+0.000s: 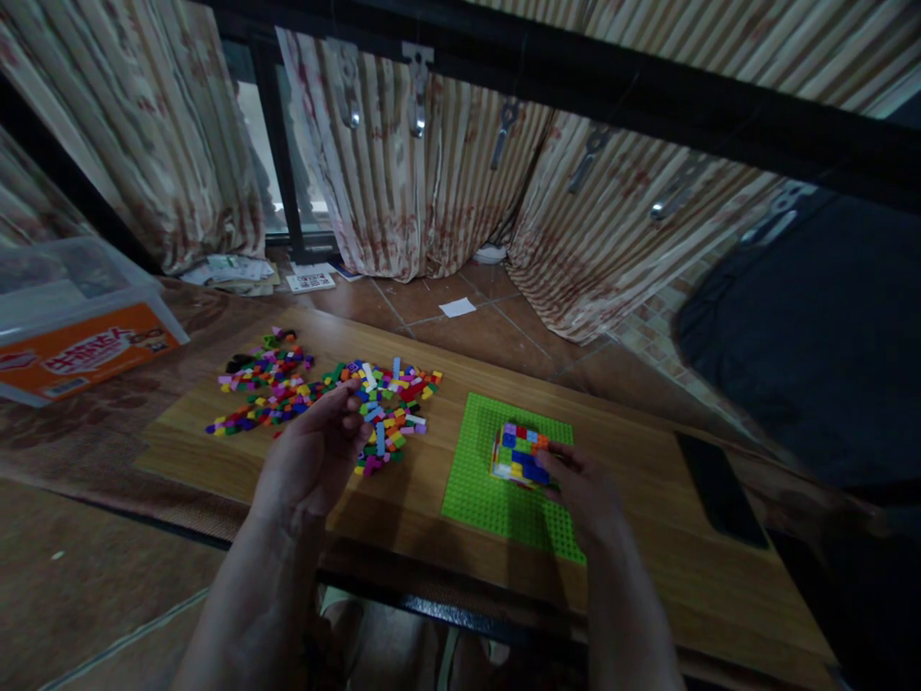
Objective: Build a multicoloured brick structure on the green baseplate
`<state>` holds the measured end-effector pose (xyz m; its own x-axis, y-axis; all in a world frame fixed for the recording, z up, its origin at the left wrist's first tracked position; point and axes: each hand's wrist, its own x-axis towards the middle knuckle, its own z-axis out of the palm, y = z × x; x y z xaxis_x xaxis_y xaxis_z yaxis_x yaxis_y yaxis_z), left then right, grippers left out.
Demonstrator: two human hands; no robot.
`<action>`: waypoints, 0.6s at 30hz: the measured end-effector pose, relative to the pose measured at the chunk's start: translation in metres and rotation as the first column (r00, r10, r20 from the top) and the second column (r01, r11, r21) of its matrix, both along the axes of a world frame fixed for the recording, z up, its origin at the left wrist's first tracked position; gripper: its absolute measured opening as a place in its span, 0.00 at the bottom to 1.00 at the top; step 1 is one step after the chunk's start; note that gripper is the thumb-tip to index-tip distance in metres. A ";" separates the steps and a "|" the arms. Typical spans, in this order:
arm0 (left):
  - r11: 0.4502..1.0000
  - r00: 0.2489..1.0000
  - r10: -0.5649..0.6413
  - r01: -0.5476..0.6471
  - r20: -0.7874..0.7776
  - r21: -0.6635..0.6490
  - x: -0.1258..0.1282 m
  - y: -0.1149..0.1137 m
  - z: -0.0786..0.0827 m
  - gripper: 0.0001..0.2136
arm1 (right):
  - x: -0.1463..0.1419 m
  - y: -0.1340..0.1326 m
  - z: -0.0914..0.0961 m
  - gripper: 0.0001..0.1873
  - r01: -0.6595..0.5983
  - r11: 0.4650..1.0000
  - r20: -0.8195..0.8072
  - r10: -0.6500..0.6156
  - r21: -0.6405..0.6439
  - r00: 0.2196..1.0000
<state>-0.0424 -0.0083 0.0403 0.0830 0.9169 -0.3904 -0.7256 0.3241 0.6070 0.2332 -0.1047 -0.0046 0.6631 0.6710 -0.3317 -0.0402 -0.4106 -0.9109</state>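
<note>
A small block built of many-coloured toy bricks (516, 459) sits above the green studded baseplate (475, 499); whether it touches the plate I cannot tell. My right hand (586, 494) grips its right side, thumb and fingers closed on it. Over the near edge of a spread heap of loose toy bricks (392, 389), my left hand (317, 451) hangs palm-side up with its fingers curled together. Anything pinched at those fingertips is too small to make out. Part of the heap is hidden behind this hand.
The wooden board (633, 547) carries a black phone (720, 489) at its right. A clear plastic box with an orange label (93, 350) stands at the left. Striped curtains (432, 182) hang behind, and a dark bar with metal hooks (504, 58) crosses overhead.
</note>
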 end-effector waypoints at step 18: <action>1.000 1.000 -0.006 0.006 0.012 0.004 -0.002 -0.002 0.002 0.08 | 0.016 -0.005 0.005 0.23 0.218 0.968 -0.069 -0.211 0.126 0.975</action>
